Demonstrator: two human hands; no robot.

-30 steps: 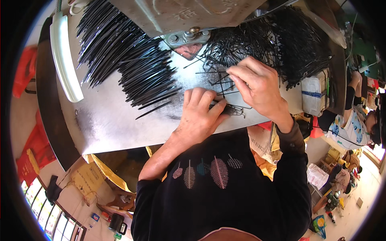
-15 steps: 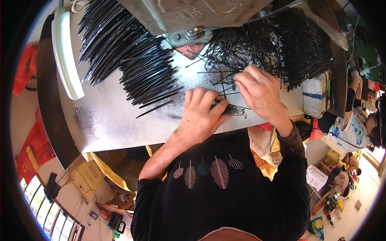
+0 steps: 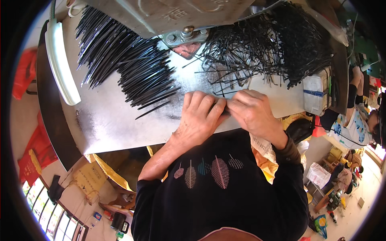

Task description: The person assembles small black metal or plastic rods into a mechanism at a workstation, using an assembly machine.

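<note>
My left hand is closed near the front edge of the metal table, its fingers curled around thin black rods that are mostly hidden; a dark bit shows by the thumb. Against its fingertips, my right hand is closed over the same rods, covering their right ends. Just beyond the fingers, a few loose black rods lie on the metal. To the left, black rods are laid side by side in thick rows. Right of centre spreads a tangled heap of black rods, some with bent ends.
A grey machine head overhangs the table's far middle, with a bolted plate beneath. A lit lamp stands at the left. A metal box sits at the right edge. Another person's arm is visible far right.
My right hand has come down and left from the edge of the heap to meet my left hand. It now covers the rod ends that stuck out there. My left hand has barely moved.
</note>
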